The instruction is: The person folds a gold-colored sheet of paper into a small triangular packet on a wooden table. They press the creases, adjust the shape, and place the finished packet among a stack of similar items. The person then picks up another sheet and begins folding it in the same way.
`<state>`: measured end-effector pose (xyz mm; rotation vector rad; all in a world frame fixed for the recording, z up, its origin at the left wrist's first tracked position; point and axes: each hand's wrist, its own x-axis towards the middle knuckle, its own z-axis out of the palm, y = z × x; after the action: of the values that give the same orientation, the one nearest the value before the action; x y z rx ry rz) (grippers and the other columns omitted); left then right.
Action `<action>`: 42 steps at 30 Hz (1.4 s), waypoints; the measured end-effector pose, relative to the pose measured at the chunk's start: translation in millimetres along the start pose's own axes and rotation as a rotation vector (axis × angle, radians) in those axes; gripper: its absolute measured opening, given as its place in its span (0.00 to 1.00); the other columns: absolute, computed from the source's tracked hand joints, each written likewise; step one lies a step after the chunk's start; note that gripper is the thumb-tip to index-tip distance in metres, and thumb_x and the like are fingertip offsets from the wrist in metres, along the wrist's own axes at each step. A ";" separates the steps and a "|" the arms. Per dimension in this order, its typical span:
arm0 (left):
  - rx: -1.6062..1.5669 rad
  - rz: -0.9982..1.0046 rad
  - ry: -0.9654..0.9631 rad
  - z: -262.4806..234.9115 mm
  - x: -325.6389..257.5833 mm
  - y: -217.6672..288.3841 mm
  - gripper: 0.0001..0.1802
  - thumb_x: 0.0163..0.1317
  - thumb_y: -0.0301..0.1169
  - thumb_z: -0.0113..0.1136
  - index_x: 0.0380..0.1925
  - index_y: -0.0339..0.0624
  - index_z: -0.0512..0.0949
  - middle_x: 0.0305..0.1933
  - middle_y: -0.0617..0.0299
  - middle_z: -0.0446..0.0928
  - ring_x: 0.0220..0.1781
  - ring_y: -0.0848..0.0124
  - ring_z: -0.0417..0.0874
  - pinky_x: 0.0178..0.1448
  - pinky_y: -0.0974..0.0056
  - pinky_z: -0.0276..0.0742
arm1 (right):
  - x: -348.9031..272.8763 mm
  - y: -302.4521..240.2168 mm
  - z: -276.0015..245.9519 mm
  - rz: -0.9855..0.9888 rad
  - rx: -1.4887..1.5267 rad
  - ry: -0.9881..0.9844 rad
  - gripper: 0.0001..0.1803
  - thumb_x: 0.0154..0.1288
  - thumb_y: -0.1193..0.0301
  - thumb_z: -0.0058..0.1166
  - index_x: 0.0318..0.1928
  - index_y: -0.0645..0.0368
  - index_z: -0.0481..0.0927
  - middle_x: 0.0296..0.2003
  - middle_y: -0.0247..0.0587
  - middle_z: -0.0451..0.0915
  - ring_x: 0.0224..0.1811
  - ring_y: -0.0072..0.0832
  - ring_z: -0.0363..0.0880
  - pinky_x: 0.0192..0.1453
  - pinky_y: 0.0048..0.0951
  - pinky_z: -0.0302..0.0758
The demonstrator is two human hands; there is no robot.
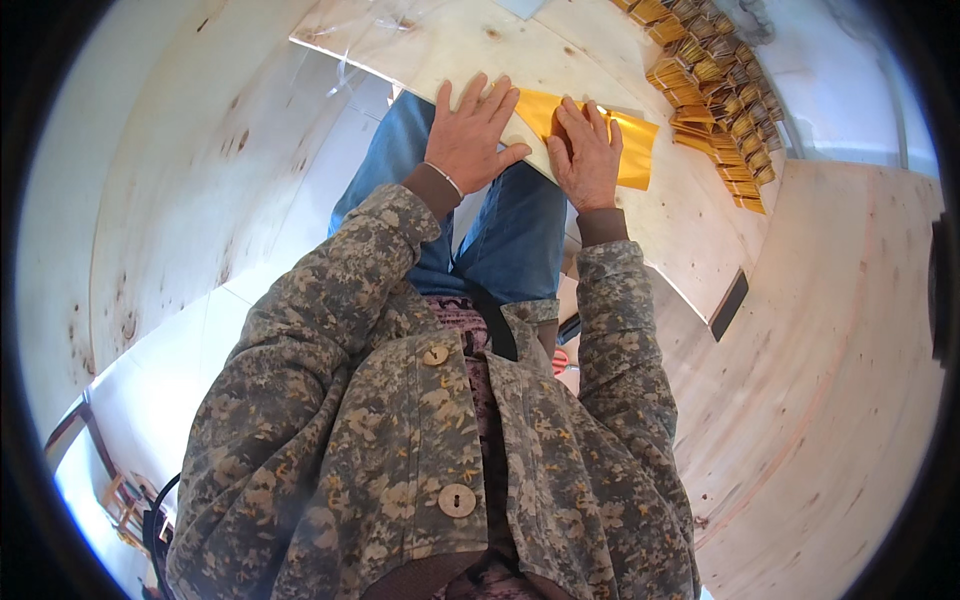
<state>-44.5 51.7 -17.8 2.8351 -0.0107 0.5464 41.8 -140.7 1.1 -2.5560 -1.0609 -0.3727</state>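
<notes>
A glossy golden-yellow sheet of paper (634, 152) lies on a pale wooden board over my knees; it looks folded, with one slanting edge toward my left hand. My left hand (473, 132) rests flat with its fingers spread, its fingertips and thumb beside the sheet's left edge. On top of the sheet lies my right hand (588, 158), palm down, fingers slightly bent and a little apart, pressing the paper. Whatever is under its palm is hidden.
Many stacked yellow-gold folded paper pieces (712, 95) form rows at the board's far right. The wooden board (700, 225) has a dark strip (729, 305) at its near right corner. Clear plastic scraps (345, 70) lie at its far left. Larger wooden panels (800, 400) stand on both sides.
</notes>
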 end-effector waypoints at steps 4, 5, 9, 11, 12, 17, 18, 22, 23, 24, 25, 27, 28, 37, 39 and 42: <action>0.005 -0.005 -0.006 0.8 2.7 -4.1 0.41 0.66 0.59 0.56 0.71 0.45 0.68 0.78 0.58 0.64 0.79 0.56 0.60 0.79 0.36 0.46 | 3.9 -5.5 -7.1 -0.005 -0.032 -0.008 0.20 0.67 0.63 0.56 0.58 0.53 0.81 0.64 0.37 0.79 0.71 0.45 0.68 0.79 0.55 0.50; 0.002 -0.007 -0.007 1.2 2.7 -4.8 0.41 0.66 0.59 0.56 0.72 0.45 0.67 0.78 0.58 0.64 0.79 0.56 0.60 0.79 0.36 0.46 | 5.0 -6.8 -8.7 -0.004 -0.042 -0.024 0.19 0.68 0.63 0.56 0.57 0.53 0.81 0.64 0.37 0.79 0.71 0.44 0.68 0.79 0.55 0.51; -0.002 -0.026 0.003 2.2 3.0 -4.9 0.41 0.67 0.58 0.55 0.73 0.44 0.66 0.78 0.57 0.63 0.79 0.56 0.59 0.79 0.37 0.46 | 8.5 -8.8 -14.8 -0.008 -0.098 -0.064 0.17 0.70 0.63 0.55 0.56 0.52 0.83 0.62 0.35 0.81 0.69 0.40 0.71 0.78 0.53 0.52; 0.010 -0.037 -0.014 0.7 3.9 -4.5 0.41 0.67 0.58 0.55 0.73 0.44 0.65 0.78 0.57 0.63 0.80 0.55 0.59 0.79 0.37 0.45 | 10.8 -9.6 -16.1 -0.005 -0.113 -0.075 0.16 0.70 0.64 0.55 0.54 0.51 0.84 0.61 0.34 0.82 0.68 0.39 0.72 0.77 0.53 0.53; -0.016 -0.044 -0.004 -0.8 5.0 -4.8 0.41 0.67 0.57 0.55 0.73 0.44 0.65 0.78 0.56 0.62 0.80 0.55 0.58 0.79 0.37 0.44 | 12.4 -9.9 -16.6 0.001 -0.111 -0.075 0.15 0.69 0.64 0.55 0.52 0.51 0.85 0.59 0.34 0.83 0.67 0.38 0.73 0.77 0.53 0.54; -0.187 -0.074 0.180 -12.9 -4.4 -8.6 0.34 0.67 0.51 0.59 0.66 0.40 0.71 0.74 0.52 0.67 0.75 0.56 0.66 0.77 0.45 0.56 | 16.7 -19.9 -18.1 0.003 -0.133 -0.053 0.09 0.66 0.66 0.56 0.40 0.54 0.86 0.49 0.36 0.86 0.59 0.39 0.78 0.73 0.52 0.59; -0.337 -0.147 0.186 -14.3 -11.2 -5.7 0.31 0.67 0.49 0.61 0.63 0.40 0.73 0.70 0.51 0.70 0.68 0.56 0.71 0.71 0.48 0.63 | 14.6 -23.9 -19.0 0.011 -0.120 -0.048 0.09 0.66 0.67 0.56 0.38 0.56 0.86 0.47 0.38 0.86 0.57 0.40 0.78 0.72 0.52 0.60; -0.773 -0.508 0.175 -6.3 -42.0 24.9 0.22 0.66 0.43 0.66 0.50 0.38 0.79 0.51 0.53 0.79 0.44 0.61 0.82 0.48 0.60 0.78 | 3.7 -40.4 -22.8 0.021 -0.121 -0.008 0.08 0.63 0.68 0.58 0.34 0.59 0.85 0.42 0.43 0.85 0.53 0.42 0.78 0.69 0.50 0.64; -0.849 -0.640 0.101 -0.5 -45.4 33.4 0.20 0.66 0.42 0.67 0.48 0.38 0.80 0.46 0.54 0.81 0.39 0.64 0.82 0.42 0.63 0.79 | 0.6 -43.0 -24.0 0.029 -0.111 -0.008 0.08 0.63 0.68 0.58 0.35 0.59 0.85 0.43 0.43 0.85 0.53 0.42 0.79 0.68 0.49 0.64; -0.953 -0.711 -0.022 5.9 -45.6 38.0 0.20 0.66 0.43 0.67 0.46 0.37 0.80 0.43 0.55 0.81 0.38 0.67 0.82 0.42 0.64 0.79 | -2.5 -45.2 -25.1 0.037 -0.099 -0.007 0.08 0.62 0.68 0.58 0.37 0.59 0.86 0.44 0.43 0.86 0.53 0.42 0.79 0.67 0.48 0.65; -1.055 -0.801 -0.188 12.2 -45.5 41.2 0.19 0.66 0.43 0.68 0.45 0.37 0.81 0.40 0.56 0.82 0.36 0.69 0.81 0.41 0.65 0.79 | -5.6 -46.9 -25.9 0.044 -0.088 -0.007 0.09 0.62 0.69 0.58 0.38 0.58 0.86 0.44 0.43 0.86 0.53 0.43 0.79 0.67 0.48 0.66; -1.179 -0.851 -0.357 23.5 -43.7 47.0 0.19 0.66 0.43 0.68 0.41 0.36 0.82 0.35 0.59 0.82 0.35 0.72 0.80 0.40 0.66 0.78 | -10.0 -49.3 -27.2 0.045 -0.064 0.000 0.09 0.61 0.69 0.59 0.38 0.59 0.86 0.44 0.44 0.86 0.52 0.43 0.79 0.66 0.47 0.67; -1.205 -0.811 -0.356 28.1 -42.2 49.9 0.19 0.66 0.43 0.68 0.40 0.36 0.82 0.33 0.60 0.82 0.34 0.72 0.80 0.40 0.66 0.77 | -11.2 -50.1 -27.6 0.048 -0.051 0.006 0.09 0.61 0.69 0.59 0.38 0.60 0.86 0.45 0.44 0.86 0.52 0.44 0.79 0.66 0.46 0.67; -1.081 -0.570 -0.176 15.4 -35.7 42.6 0.13 0.65 0.34 0.65 0.41 0.34 0.80 0.32 0.59 0.84 0.34 0.75 0.82 0.41 0.66 0.78 | -3.5 -34.3 -34.2 0.162 0.197 -0.027 0.17 0.61 0.68 0.62 0.47 0.65 0.84 0.46 0.54 0.84 0.51 0.51 0.80 0.61 0.46 0.73; -1.100 -0.485 -0.128 3.1 -30.9 35.3 0.12 0.65 0.32 0.63 0.43 0.35 0.79 0.33 0.56 0.84 0.35 0.73 0.84 0.41 0.65 0.80 | -0.2 -25.0 -37.8 0.151 0.272 0.028 0.19 0.61 0.68 0.63 0.51 0.66 0.83 0.48 0.57 0.84 0.53 0.53 0.79 0.60 0.47 0.75; -1.006 -0.344 -0.170 -12.8 -10.9 18.7 0.13 0.66 0.32 0.61 0.46 0.35 0.79 0.33 0.55 0.84 0.35 0.72 0.84 0.42 0.65 0.80 | 8.4 -7.5 -50.6 0.308 0.524 -0.056 0.20 0.63 0.69 0.66 0.53 0.67 0.82 0.45 0.50 0.86 0.46 0.39 0.84 0.53 0.36 0.79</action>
<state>-60.4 36.3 -5.7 1.8300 0.1304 0.1387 36.7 -151.3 51.5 -2.2061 -0.6527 0.0563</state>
